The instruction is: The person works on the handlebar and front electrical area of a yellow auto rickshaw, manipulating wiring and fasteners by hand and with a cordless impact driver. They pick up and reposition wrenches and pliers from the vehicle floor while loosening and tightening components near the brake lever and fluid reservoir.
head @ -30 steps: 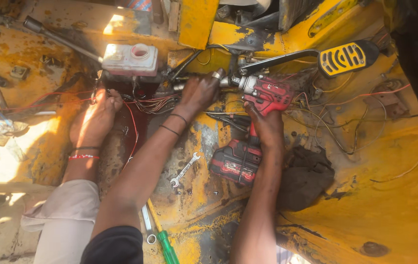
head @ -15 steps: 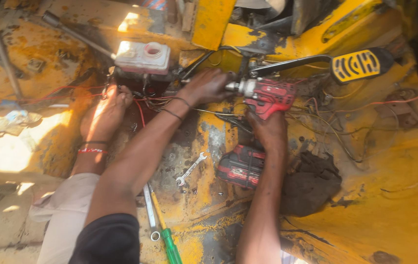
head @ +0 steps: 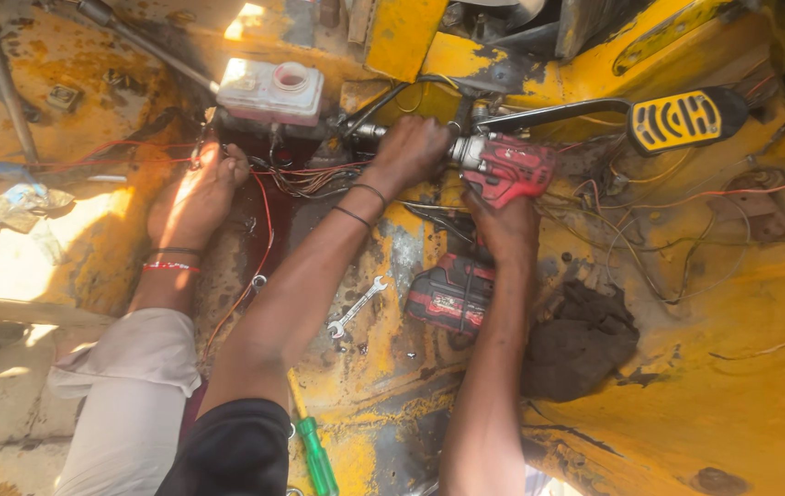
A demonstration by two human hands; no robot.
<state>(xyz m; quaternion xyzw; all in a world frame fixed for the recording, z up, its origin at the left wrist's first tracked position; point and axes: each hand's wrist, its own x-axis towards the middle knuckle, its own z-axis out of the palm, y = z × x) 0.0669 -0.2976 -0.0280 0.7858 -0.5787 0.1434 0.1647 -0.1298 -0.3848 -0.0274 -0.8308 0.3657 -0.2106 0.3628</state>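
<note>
We have the red cordless impact driver [head: 507,170] clamped in our right hand [head: 503,225], left hand [head: 411,147] wrapped at its nose. Loose red wiring [head: 305,179] lies just beside our left fingers — we judge it could snag; a co-worker's hand [head: 195,197] rests near.

There is a single view, from a camera worn on the person's head, looking steeply down and slightly forward onto a worn yellow metal floor [head: 741,386] inside a vehicle body. It sits close, at arm's length: the person's two forearms enter from the bottom edge and run up to mid-frame, where the left hand [head: 411,147] and right hand [head: 503,225] meet around a red power driver [head: 507,165]. The top of the frame reaches a white fluid reservoir [head: 273,90] and a yellow-padded pedal [head: 682,119]. At the left, a co-worker's hand [head: 195,197] and light sleeve [head: 131,395] come in from the lower left corner. No second view is there to overlap with this one.
</note>
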